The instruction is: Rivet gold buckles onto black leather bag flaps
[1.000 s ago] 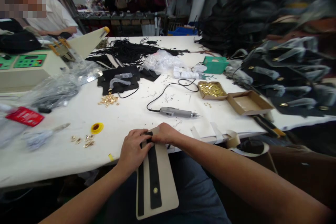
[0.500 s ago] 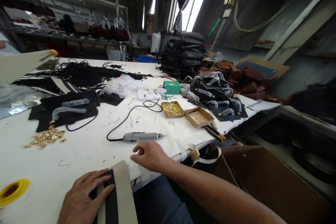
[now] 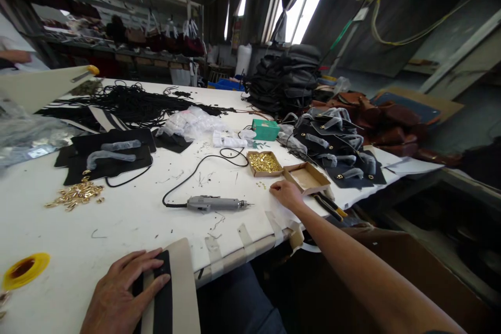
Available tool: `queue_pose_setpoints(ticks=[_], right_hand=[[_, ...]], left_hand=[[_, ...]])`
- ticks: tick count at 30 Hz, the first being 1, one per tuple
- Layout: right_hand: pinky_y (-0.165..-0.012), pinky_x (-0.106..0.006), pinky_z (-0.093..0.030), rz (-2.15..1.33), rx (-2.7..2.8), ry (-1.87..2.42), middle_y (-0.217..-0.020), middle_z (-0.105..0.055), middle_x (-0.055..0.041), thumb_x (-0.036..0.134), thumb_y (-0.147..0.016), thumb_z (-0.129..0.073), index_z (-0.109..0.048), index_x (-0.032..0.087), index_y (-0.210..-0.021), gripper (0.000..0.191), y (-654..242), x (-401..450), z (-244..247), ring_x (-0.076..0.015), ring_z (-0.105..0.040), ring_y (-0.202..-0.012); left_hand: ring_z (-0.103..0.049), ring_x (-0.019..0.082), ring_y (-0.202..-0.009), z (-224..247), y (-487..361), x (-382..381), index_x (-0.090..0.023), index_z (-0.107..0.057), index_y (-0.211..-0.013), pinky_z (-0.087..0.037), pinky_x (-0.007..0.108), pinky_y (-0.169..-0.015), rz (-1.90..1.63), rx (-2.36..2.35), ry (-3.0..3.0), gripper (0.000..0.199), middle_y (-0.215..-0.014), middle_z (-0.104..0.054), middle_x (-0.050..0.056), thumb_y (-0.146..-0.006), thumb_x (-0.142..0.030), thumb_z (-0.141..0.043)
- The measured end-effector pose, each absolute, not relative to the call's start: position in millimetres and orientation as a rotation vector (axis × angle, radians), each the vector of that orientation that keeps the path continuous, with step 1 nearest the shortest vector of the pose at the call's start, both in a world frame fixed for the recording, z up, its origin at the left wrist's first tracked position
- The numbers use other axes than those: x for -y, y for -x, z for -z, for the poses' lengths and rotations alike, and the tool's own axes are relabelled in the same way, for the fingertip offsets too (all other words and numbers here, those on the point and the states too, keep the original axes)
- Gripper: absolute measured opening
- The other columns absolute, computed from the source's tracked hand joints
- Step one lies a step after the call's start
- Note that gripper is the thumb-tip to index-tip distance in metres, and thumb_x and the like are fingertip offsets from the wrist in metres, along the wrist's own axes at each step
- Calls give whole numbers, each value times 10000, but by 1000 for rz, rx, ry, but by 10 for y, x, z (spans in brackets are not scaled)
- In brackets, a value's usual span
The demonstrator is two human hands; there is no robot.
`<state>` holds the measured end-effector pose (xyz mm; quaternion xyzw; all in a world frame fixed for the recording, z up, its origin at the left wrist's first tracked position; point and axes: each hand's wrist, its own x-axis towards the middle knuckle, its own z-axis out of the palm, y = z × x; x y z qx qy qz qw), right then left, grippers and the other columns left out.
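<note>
My left hand (image 3: 127, 289) holds a beige panel (image 3: 183, 282) with a black strip (image 3: 163, 297) at the table's front edge, its thumb and fingers pressed on the strip. Farther right, my right hand (image 3: 287, 194) is on the white table (image 3: 136, 219), fingertips together beside a few small gold pieces (image 3: 261, 185). Whatever its fingertips hold, if anything, is too small to make out. Behind it are a cardboard box of gold pieces (image 3: 265, 163) and a shallow cardboard tray (image 3: 307, 177). A grey electric screwdriver (image 3: 217, 203) lies between my hands.
Pliers (image 3: 329, 205) lie right of my right hand. Black bag parts (image 3: 111, 154) and gold clasps (image 3: 78, 194) are at left, near a yellow tape roll (image 3: 26, 270). A green box (image 3: 265, 129) and more black parts (image 3: 336, 148) stand farther back. A person's arm (image 3: 15, 56) shows at far left.
My right hand has moved forward and right, from near the screwdriver to the loose gold pieces. My left hand stays on the panel. The view has shifted slightly.
</note>
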<state>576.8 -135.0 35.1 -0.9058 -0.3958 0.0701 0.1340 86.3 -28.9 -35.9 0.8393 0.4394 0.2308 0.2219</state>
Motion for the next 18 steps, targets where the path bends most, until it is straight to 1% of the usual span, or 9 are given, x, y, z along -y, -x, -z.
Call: queue_pose_setpoints(ticks=[5,8,13,16,18], right_hand=[[-759,-261,-474,-291,1210,2673,-1020,-819,-54,313,-909,-694,-852,211,-1010,214,-5897,1260,-364,-187,-723,-911],[-721,-262,-459,-325,1294,2698,-991,-815,-54,324,-916,-684,-852,212,-996,217,-5957,1202,-387,-181,-712,-876],[-713,-320,-427,-247,1400,2808,-1057,-801,-104,368,-936,-626,-837,216,-1021,273,-5893,1124,-421,-250,-696,-934],[-694,-350,-399,-203,1464,2867,-1043,-791,-146,368,-949,-586,-825,211,-1014,293,-5825,1095,-454,-283,-694,-915],[-686,-375,-386,-179,1510,2892,-1037,-779,-190,357,-968,-545,-818,190,-990,321,-5805,1080,-474,-298,-696,-897]], left_hand=[[-624,341,-1268,262,-880,329,-350,-813,-960,-501,543,-1125,-642,-1195,-2310,288,-1219,-801,-9,-792,-576,-753],[-611,331,-1273,178,-901,358,-338,-798,-971,-478,551,-1126,-638,-1180,-2312,231,-1242,-792,-10,-816,-507,-769],[-593,311,-1273,62,-930,413,-309,-764,-1002,-465,538,-1110,-655,-1176,-2289,186,-1262,-782,-12,-833,-381,-791],[-581,303,-1280,-8,-941,443,-292,-749,-1025,-458,532,-1104,-653,-1191,-2261,209,-1264,-781,-8,-829,-325,-812],[-580,302,-1279,-47,-945,452,-282,-746,-1019,-456,526,-1098,-658,-1196,-2245,219,-1255,-786,-1,-819,-301,-832]])
